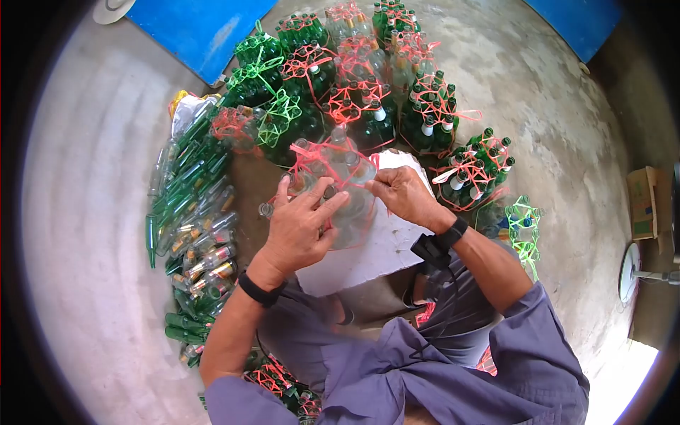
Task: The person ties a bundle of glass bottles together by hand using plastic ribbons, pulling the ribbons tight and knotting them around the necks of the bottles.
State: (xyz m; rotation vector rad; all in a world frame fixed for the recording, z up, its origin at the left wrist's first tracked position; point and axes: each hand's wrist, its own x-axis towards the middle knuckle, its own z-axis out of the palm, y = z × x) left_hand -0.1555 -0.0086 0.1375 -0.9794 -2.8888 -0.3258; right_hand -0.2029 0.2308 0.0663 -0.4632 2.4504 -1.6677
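A bundle of clear glass bottles [352,212] stands upright on a white board [354,268] in front of me. Red plastic strap [316,154] runs around and between the bottle necks. My left hand [301,223] lies over the near left side of the bundle, fingers spread among the necks and touching them. On the right side, my right hand [405,197] is closed in a pinch on the red strap at the bundle's edge. Its fingertips partly hide the strap there.
Strapped bundles of green bottles [375,127] and clear bottles [347,21] stand beyond the board. Loose bottles [188,184] lie piled at left. More bundles [473,170] stand at right, near a cardboard box [642,202] and a fan [628,273].
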